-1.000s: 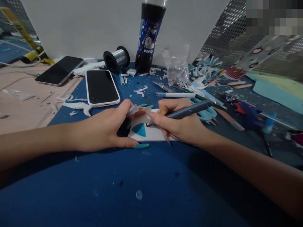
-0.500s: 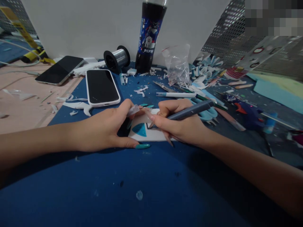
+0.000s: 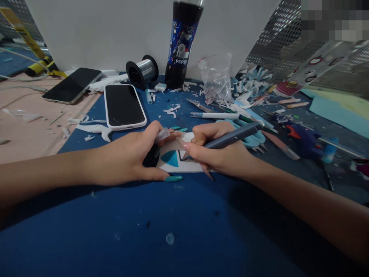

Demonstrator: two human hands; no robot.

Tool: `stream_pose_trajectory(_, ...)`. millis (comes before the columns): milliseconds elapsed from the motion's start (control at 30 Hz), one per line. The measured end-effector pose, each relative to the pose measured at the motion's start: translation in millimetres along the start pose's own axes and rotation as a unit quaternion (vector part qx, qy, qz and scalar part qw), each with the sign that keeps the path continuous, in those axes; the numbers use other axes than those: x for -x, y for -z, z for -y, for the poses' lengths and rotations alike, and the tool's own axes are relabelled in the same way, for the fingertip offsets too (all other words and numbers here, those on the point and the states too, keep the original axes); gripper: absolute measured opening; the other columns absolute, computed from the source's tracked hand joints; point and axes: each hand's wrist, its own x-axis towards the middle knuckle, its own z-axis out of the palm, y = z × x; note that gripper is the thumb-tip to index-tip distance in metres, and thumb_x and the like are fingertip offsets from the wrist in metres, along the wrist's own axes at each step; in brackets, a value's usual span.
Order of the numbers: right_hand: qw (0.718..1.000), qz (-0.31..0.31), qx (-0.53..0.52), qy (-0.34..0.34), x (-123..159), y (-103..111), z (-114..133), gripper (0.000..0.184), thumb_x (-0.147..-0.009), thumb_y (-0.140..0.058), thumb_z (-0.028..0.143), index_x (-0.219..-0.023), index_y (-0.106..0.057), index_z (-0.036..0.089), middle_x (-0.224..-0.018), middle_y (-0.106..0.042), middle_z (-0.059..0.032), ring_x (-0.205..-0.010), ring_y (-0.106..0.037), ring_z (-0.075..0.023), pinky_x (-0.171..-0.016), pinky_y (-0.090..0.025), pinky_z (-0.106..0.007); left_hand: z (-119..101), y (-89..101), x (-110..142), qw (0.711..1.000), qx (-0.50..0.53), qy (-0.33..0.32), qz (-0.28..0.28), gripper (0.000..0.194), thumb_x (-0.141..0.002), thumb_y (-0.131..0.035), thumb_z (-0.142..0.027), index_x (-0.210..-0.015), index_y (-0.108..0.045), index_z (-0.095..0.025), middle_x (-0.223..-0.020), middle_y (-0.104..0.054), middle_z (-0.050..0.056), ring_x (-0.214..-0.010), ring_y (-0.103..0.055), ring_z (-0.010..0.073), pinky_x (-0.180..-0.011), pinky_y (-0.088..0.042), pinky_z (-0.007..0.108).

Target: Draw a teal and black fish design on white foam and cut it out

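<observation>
Near the middle of the blue mat lies a small white board (image 3: pixel 190 166) with a teal, rounded triangle (image 3: pixel 170 158) on it. My right hand (image 3: pixel 223 152) is closed around a dark grey pen (image 3: pixel 235 135), its tip down on the board. Just right of the teal shape, a dark line runs down and bends beside the tip. My left hand (image 3: pixel 138 154) steadies the board's left end, its thumb along the near edge and its other fingers at the far side. Long nails, some teal and some pale, show on it. My right fingers hide part of the board.
Behind my hands are a white-cased phone (image 3: pixel 124 105), another phone (image 3: pixel 72 85), a wire spool (image 3: pixel 142 72), a Pepsi bottle (image 3: pixel 184 42) and a plastic bag (image 3: pixel 215 79). On the right lie blue-handled scissors (image 3: pixel 253 139), a white pen (image 3: pixel 215 115), a glue gun (image 3: pixel 302 136) and many scraps.
The pen tip has shifted slightly toward me and right across the board. More of the dark line beside the teal shape shows. My left hand has stayed in place.
</observation>
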Motion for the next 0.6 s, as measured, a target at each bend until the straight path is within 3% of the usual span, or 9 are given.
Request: stream_pose_trajectory(600, 1.000, 0.026, 0.001, -0.003, 1.4, 0.8, 5.6, 0.043, -0.087, -0.066, 0.015, -0.051, -0.043, 0.022, -0.042, -0.047, 0.0069, -0.037, -0.044, -0.0066, -0.037, -0.035, -0.020, 3.2, -1.1, 1.7, 0.999, -0.005, -0.028, -0.017, 0.050, -0.082, -0.068, -0.058, -0.092, -0.032, -0.026, -0.062, -0.046, -0.008, -0.045, -0.042, 0.0132, -0.044, -0.029, 0.026)
